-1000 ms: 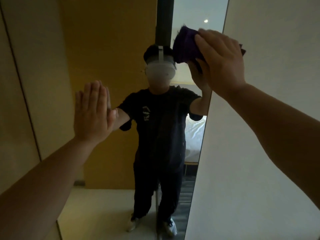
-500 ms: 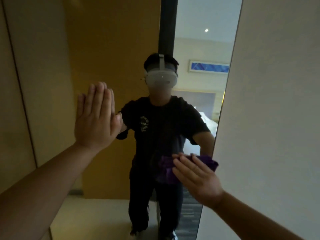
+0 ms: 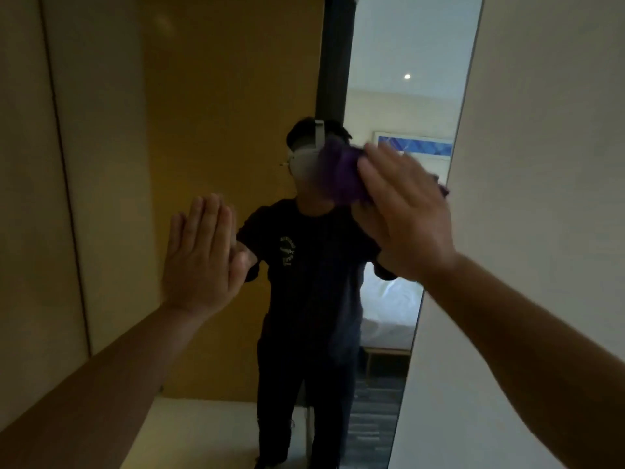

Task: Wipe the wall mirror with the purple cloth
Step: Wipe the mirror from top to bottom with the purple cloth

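A tall wall mirror (image 3: pixel 209 96) fills the middle of the view and reflects a person in dark clothes. My right hand (image 3: pixel 406 218) presses the bunched purple cloth (image 3: pixel 341 174) flat against the glass near the mirror's right edge, at about head height of the reflection. The cloth is blurred with motion, and part of it is hidden under my palm. My left hand (image 3: pixel 203 255) rests flat on the glass at the left, fingers straight and together, holding nothing.
A pale wall (image 3: pixel 541 164) juts forward on the right, right beside the mirror's edge. Beige panels (image 3: pixel 67 164) line the left. The reflection shows a wooden door, a bed and a framed picture behind me.
My right hand swept the cloth from high on the mirror down to waist height, then back up to head height now. My left hand has stayed flat on the glass.
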A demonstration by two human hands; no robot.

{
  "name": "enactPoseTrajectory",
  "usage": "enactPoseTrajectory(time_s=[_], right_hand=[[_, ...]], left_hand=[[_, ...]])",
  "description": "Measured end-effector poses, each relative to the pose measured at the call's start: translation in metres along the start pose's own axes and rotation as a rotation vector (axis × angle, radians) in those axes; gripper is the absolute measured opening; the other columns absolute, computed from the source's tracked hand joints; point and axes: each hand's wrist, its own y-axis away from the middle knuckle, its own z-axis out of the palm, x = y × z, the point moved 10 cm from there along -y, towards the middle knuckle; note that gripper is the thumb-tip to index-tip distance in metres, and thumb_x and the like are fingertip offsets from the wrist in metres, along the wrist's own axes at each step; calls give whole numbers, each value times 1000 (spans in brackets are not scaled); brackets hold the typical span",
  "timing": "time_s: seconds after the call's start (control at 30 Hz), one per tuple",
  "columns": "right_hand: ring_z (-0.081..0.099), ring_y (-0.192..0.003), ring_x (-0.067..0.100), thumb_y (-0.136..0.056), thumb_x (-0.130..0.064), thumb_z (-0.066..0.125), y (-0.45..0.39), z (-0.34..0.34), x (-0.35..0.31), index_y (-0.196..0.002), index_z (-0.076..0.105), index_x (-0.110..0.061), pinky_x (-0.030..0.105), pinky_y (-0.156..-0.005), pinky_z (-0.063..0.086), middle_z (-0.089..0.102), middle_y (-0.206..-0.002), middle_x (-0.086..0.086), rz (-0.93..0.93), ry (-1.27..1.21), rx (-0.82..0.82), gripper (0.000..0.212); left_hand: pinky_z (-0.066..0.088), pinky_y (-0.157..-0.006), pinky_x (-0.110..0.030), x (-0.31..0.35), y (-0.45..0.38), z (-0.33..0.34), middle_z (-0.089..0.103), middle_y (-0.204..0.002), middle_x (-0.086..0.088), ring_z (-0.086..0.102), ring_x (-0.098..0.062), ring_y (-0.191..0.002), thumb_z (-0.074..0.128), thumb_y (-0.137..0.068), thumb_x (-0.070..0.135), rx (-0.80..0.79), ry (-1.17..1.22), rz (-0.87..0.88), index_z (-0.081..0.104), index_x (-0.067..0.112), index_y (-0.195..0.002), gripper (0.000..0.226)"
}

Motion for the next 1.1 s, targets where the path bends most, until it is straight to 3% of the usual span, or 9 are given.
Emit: enactPoseTrajectory(time_s=[0.13,0.27,0.37,0.53,0.67,0.83,0.93,1.03,1.1], right_hand=[[43,-137,30,-91,-17,71,-91,29,43,-140,45,-14,49,-114,35,50,-145,11,71,188,-13,55],[40,-139,33,-92,-11,68,-86,57,40,-142,44,-11,49,-116,30,46,-148,13,106,264,-153,56],[41,-138,35,-88,-9,70,-42,60,3,-140,47,-7,52,-115,33,47,-147,17,30,211,-165,57],[40,-139,35,-91,-6,57,110,88,-93,-140,47,-8,55,-112,33,46,-147,17,-151,42,-376,50],[37,-141,24,-90,-16,60,222,108,-159,-144,44,-17,46,-121,18,43,-150,6,-280,38,-589,56],[33,-142,23,-94,-19,45,226,108,-165,-144,43,-19,44,-121,15,42,-151,3,-240,6,-643,49],[35,-142,24,-97,-13,44,199,95,-153,-143,41,-17,44,-121,20,45,-149,7,-133,-65,-598,47],[41,-139,30,-107,-16,32,129,73,-123,-140,44,-12,52,-111,35,48,-145,12,26,-130,-425,36],[38,-141,33,-105,-13,39,73,62,-103,-140,43,-9,56,-111,35,43,-148,15,72,-130,-308,36]], left_hand=[[18,-120,-58,-1,0,2,22,-161,-19,17,-35,-150,26,-99,39,-45,24,4,19,2,-155,68],[17,-120,-57,1,0,1,24,-160,-21,18,-36,-150,21,-103,42,-41,41,17,25,0,-153,66],[18,-120,-58,0,-2,1,25,-159,-21,20,-37,-149,20,-104,42,-41,41,31,26,0,-152,65],[19,-119,-60,-1,2,-1,21,-160,-21,18,-38,-149,22,-106,41,-64,74,60,21,1,-154,63],[20,-118,-60,-2,2,2,21,-161,-22,17,-39,-149,22,-106,41,-67,59,69,21,1,-155,63],[18,-119,-60,-2,1,-1,20,-161,-22,16,-38,-150,26,-105,41,-98,84,71,23,1,-154,63],[17,-119,-60,-4,2,-8,15,-162,-21,12,-36,-151,16,-105,42,-166,133,104,15,2,-155,64],[7,-122,-56,-32,1,-21,11,-164,-20,7,-35,-152,17,-104,42,-211,101,73,11,2,-156,66],[2,-123,-52,-63,-5,-29,9,-164,-18,6,-34,-152,19,-103,42,-216,69,25,16,0,-155,67]])
